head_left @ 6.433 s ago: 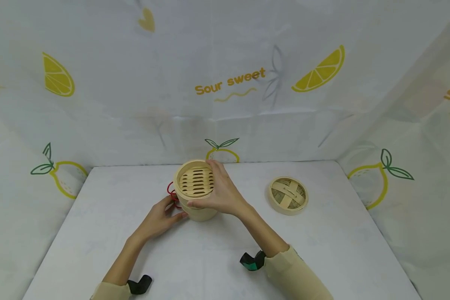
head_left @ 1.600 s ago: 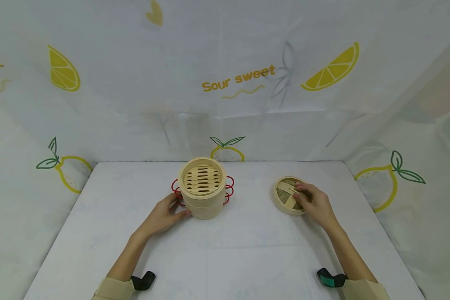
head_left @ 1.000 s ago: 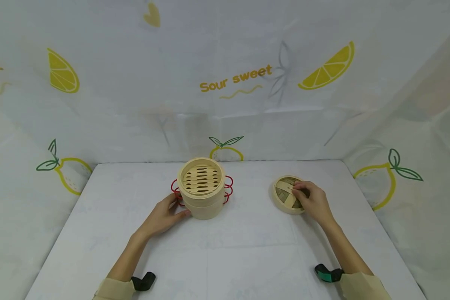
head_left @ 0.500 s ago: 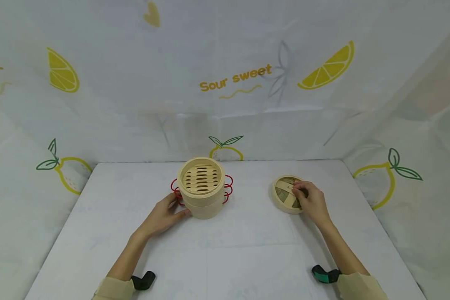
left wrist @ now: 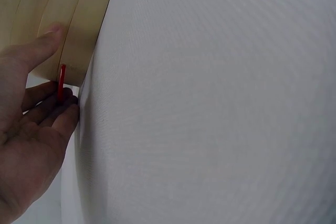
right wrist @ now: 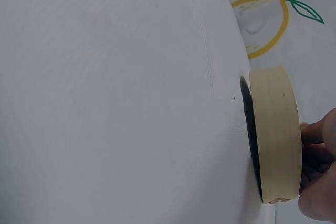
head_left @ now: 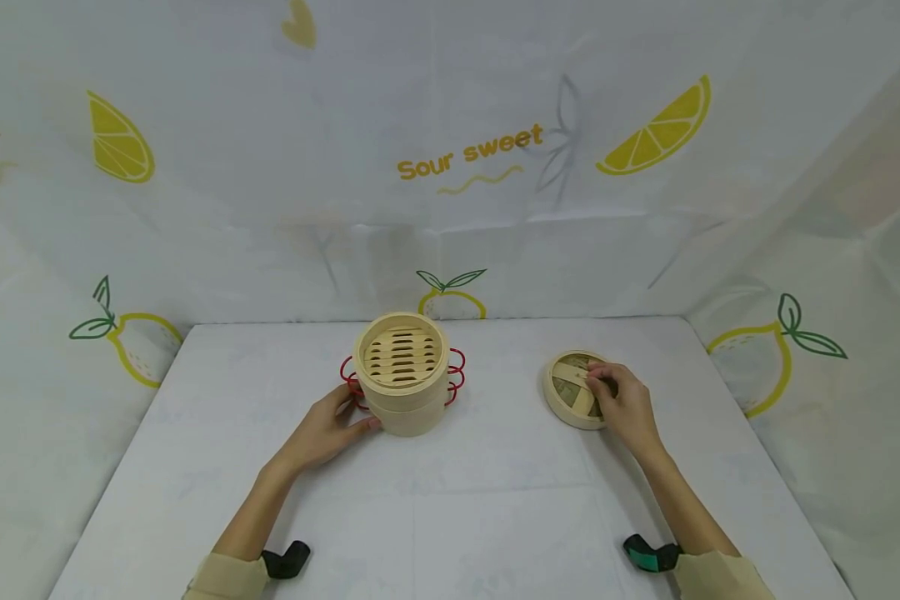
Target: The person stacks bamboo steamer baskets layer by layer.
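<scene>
Change vs. earliest frame: right hand (head_left: 621, 404) has left the steamer basket (head_left: 402, 374) and now sits on the lid (head_left: 572, 390), to the right; lid and basket themselves unmoved in the last sec. or so.

1. Steamer basket – bamboo, two tiers stacked, open top, slatted floor visible. Stands mid-table, toward the back. Red wire loops (head_left: 457, 377) stick out at both sides; what they join to underneath is hidden.
2. Left hand (head_left: 328, 431) – fingers relaxed and spread, thumb laid against the lower tier wall, fingertips by the red loop. Left wrist view: thumb flat on the bamboo, no curl round anything; palm partly cut off at frame edge.
3. Lid – round, woven top w/ cross strips, flat on table (head_left: 450, 508), well apart from basket. Near half covered by the hand.
4. Right hand – fingers bent over the lid's centre, pinching at its strip handle; the pinch point itself is hidden by the knuckles. Right wrist view shows only fingertips behind the lid's rim.
5. Backdrop (head_left: 465, 158) – lemon-print sheet, "Sour sweet" lettering.
</scene>
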The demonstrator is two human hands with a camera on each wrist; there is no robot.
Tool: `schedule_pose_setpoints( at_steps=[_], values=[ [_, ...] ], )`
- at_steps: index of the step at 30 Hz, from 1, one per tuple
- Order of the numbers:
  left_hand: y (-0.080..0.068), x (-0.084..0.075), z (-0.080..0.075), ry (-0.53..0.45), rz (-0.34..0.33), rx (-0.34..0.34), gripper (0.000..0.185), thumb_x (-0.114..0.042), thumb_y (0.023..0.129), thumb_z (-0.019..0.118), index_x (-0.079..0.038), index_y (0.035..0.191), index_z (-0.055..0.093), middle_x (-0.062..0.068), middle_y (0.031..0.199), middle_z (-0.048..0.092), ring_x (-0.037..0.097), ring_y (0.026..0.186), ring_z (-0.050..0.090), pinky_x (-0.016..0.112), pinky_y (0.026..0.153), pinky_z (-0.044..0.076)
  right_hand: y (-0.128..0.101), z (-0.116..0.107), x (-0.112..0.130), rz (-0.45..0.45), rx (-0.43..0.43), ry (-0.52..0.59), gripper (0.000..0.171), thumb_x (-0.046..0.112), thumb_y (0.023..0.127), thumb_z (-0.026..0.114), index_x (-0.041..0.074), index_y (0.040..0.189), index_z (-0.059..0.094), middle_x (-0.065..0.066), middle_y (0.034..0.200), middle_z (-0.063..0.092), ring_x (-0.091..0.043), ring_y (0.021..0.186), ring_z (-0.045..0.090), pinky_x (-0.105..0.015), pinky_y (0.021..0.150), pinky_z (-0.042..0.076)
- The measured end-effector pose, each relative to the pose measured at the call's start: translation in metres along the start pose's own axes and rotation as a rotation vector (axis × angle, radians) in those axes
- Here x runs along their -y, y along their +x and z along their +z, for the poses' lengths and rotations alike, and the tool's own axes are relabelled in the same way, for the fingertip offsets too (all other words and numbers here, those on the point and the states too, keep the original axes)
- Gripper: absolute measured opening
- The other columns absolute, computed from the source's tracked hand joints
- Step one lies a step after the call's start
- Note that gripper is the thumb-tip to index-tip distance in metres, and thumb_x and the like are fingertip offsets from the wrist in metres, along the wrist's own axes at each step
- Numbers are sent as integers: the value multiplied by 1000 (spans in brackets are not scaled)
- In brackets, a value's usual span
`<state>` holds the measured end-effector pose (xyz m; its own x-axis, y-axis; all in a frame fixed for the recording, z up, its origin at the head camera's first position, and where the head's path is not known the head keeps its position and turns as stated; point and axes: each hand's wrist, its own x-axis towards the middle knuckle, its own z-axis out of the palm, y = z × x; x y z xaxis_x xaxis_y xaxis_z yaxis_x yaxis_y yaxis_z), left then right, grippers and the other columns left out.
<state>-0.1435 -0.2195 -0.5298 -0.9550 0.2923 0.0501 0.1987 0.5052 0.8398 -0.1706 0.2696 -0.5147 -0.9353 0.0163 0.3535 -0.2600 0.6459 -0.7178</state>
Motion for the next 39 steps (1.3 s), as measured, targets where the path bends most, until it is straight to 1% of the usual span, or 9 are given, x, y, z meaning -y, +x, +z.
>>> schedule_pose_setpoints(
  at_steps=[6,12,16,20,24,26,29,31,39],
  values=[
    [1,1,0,2,0,0,54,-26,96,86,-7,140,62,7,132,69,21,129,62,47,124,52,-2,1,5,-21,-9,22,10,-1,101,72,-11,102,72,-31,119,75,-53,122,68,11,101,32],
    [1,1,0,0,3,-3,55,-27,96,86,-7,141,62,8,133,69,21,130,62,48,124,52,-2,1,9,-44,-27,23,9,-3,101,71,-12,101,70,-31,117,75,-53,119,68,12,103,32],
    [0,0,-1,1,6,-1,55,-25,96,86,-7,141,61,8,134,69,23,132,62,48,124,52,-1,-1,12,-71,-49,24,7,-6,100,72,-13,100,70,-31,117,74,-50,115,67,11,105,34],
    [0,0,-1,3,7,1,57,-23,96,86,-5,143,60,10,137,68,25,136,61,49,124,52,1,-3,17,-100,-67,30,7,-8,98,73,-14,99,69,-35,116,73,-40,114,69,10,107,36],
    [1,-1,-1,2,3,1,58,-23,96,86,-5,144,60,11,139,68,25,137,60,49,124,52,3,-8,25,-117,-83,40,6,-7,98,74,-12,99,70,-32,115,74,-28,114,69,8,107,38],
    [1,0,-1,1,1,0,58,-23,96,86,-5,144,60,12,139,68,26,138,61,49,124,52,3,-10,30,-130,-95,57,5,-8,97,74,-11,99,71,-30,115,75,-17,114,67,7,107,39],
    [1,0,-1,-2,0,-1,58,-23,96,86,-5,144,60,12,140,68,29,140,61,50,124,51,5,-12,39,-149,-109,92,6,-8,96,76,-10,99,72,-28,116,75,2,115,62,5,108,41],
    [1,-1,-1,1,-2,-2,58,-23,96,86,-5,144,60,12,140,68,30,140,62,50,124,52,6,-13,45,-161,-113,111,5,-9,96,76,-9,99,72,-28,116,75,10,115,59,4,109,42],
    [0,-1,-1,5,-9,-1,59,-23,96,86,-4,145,59,13,142,67,32,142,61,50,124,52,6,-15,61,-173,-109,132,5,-10,96,74,-11,99,70,-27,117,75,14,118,60,2,110,45]
  ],
)
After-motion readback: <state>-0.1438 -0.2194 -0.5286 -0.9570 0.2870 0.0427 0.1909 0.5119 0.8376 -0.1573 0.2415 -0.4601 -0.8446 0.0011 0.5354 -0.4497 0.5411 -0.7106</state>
